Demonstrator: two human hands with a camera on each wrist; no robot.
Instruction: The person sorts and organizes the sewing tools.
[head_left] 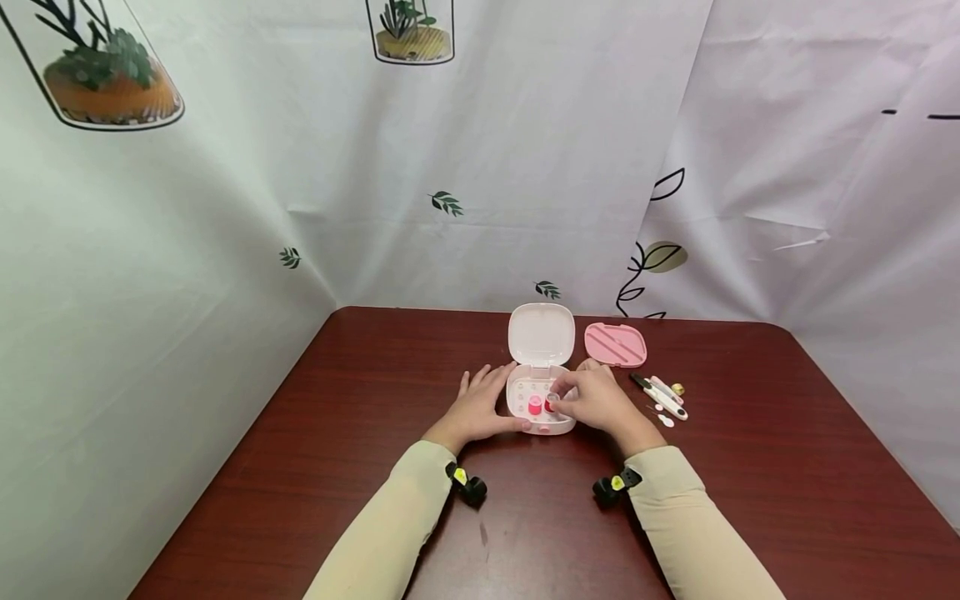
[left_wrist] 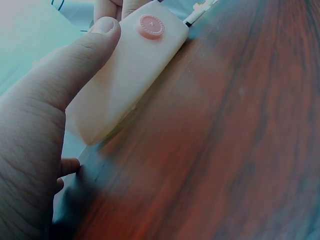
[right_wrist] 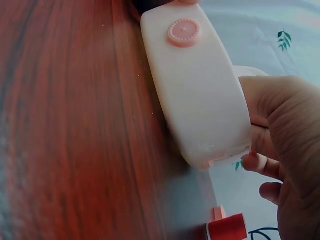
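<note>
A pale pink sewing box (head_left: 552, 429) stands with its lid (head_left: 542, 333) raised. Small pegs dot its inside, where a pink thread spool (head_left: 535, 405) stands upright. Beside that spool, my right hand (head_left: 598, 398) pinches a red thread spool (head_left: 550, 406), partly covered by the fingertips. My left hand (head_left: 480, 408) holds the box at its left side, with the thumb (left_wrist: 87, 57) across the front near the round pink button (left_wrist: 151, 26) and the other fingers spread along the side and back. In the right wrist view the box's front hides the inside.
Behind the box on the right lies a pink tray (head_left: 617, 345). A black-and-white tool (head_left: 663, 398), a gold-coloured piece (head_left: 678, 388) and small white pieces (head_left: 665, 421) lie to the right. A red cylinder (right_wrist: 227, 228) sits beyond the box in the right wrist view.
</note>
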